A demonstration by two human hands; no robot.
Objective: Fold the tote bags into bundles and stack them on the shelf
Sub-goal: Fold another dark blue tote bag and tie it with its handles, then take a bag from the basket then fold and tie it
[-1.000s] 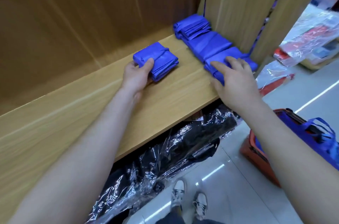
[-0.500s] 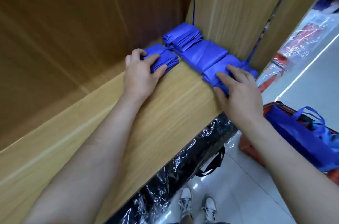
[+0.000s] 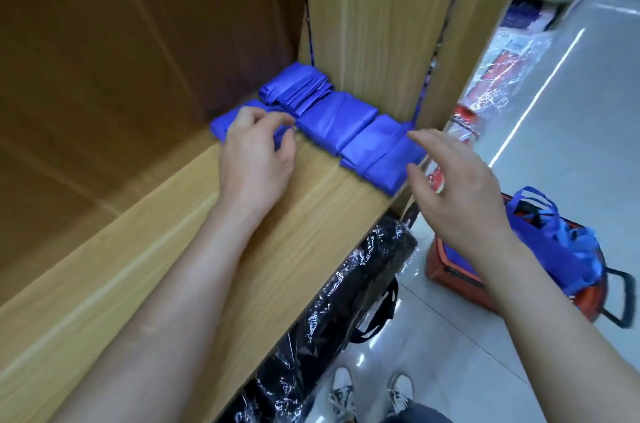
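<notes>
The left hand [image 3: 256, 159] grips a blue bundle [image 3: 221, 124] near the back edge of the shelf [image 3: 311, 200], just beside a row of bundles [image 3: 332, 117] along its right edge. The right hand [image 3: 457, 194] hovers at the front right corner, fingers loosely spread.

Pale wooden shelf [image 3: 277, 225] with folded blue tote bundles [image 3: 337, 121] side by side at its right end.

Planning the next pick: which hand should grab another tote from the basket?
Right hand, probably: it hovers open and empty, on the side of the red basket. The left hand grips a folded bundle on the shelf.
</notes>
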